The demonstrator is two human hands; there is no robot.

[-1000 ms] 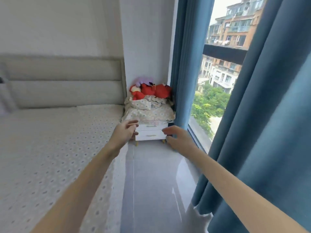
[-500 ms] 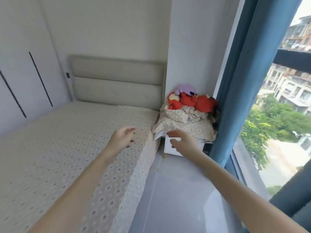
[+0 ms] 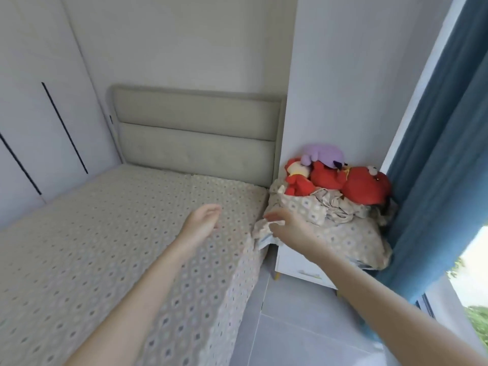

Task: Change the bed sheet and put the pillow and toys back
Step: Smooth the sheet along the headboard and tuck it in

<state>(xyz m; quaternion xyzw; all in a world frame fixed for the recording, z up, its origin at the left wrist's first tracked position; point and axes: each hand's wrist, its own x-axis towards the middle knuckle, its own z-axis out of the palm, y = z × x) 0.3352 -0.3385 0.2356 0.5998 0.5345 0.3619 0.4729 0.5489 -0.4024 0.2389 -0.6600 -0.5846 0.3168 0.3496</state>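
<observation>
Obs.: the bed [image 3: 79, 260] is wearing a dotted sheet [image 3: 148, 223], which is lying flat up to the headboard [image 3: 195, 133]. The things to be put back are sitting off the bed on the white nightstand [image 3: 298, 268], which is standing between the bed's side and the blue curtain [image 3: 435, 180].

Key relation: the patterned bundle [image 3: 351, 233] (pillow or bedding, I cannot tell which) is lying ahead and to the right of both hands. It is spreading crosswise, from a drooping corner beside the bed toward the curtain. The red plush toys [image 3: 361, 186] and the purple plush toy [image 3: 324, 154] are piling up on its far side, against the wall.

Hands: the right hand [image 3: 290, 228] is touching the bundle's bed-side corner. Blur is hiding whether its fingers are pinching the cloth or only resting on it. The left hand [image 3: 203, 220] is hovering over the bed's right edge with fingers loosely spread, holding nothing and staying clear of the bundle.

Judgement: retrieval is starting and the sheet change appears to be done. The right hand is the nearer one, so the carry should be running leftward across the gap to the head of the bed. Risk: dragging by the corner could be tipping the toys off the top
</observation>
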